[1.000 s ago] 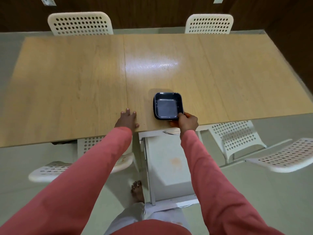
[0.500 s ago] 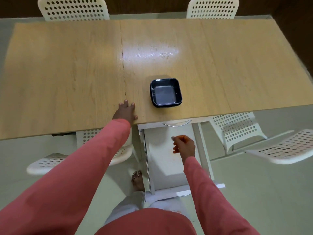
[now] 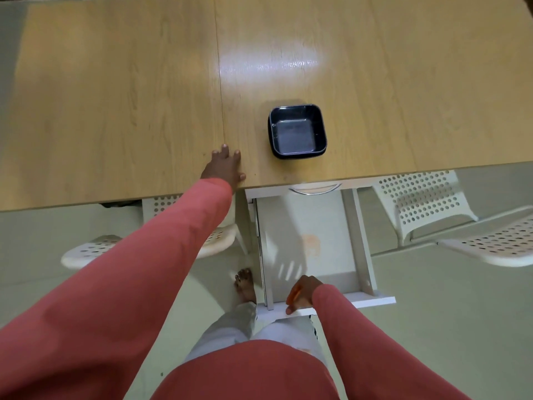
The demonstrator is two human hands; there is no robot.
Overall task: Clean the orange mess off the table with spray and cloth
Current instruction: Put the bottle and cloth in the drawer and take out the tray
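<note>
Looking down from head height, a person in a long-sleeved pinkish-red top stands at the near edge of a light wooden table (image 3: 115,96). Their left hand (image 3: 225,167) lies flat on the tabletop close to the edge, fingers straight and slightly spread, holding nothing. To its right, a little apart, a small dark square dish (image 3: 297,131) sits on the wood; it looks empty and glossy inside. Below the table edge a white drawer (image 3: 357,235) stands pulled out toward the person, with a curved metal handle (image 3: 315,189) visible just under the tabletop above it. On the drawer's pale bottom lies a faint orange stain (image 3: 311,245), the only orange mess in view. The right hand (image 3: 302,294) is at the drawer's near front edge, fingers bent over the white front panel; orange colour shows on its fingers, and whether it truly grips the panel or merely rests on it cannot be told. One bare foot (image 3: 245,285) stands on the pale floor just left of the drawer. White perforated chairs (image 3: 424,203) sit at both sides, partly under the table.
</note>
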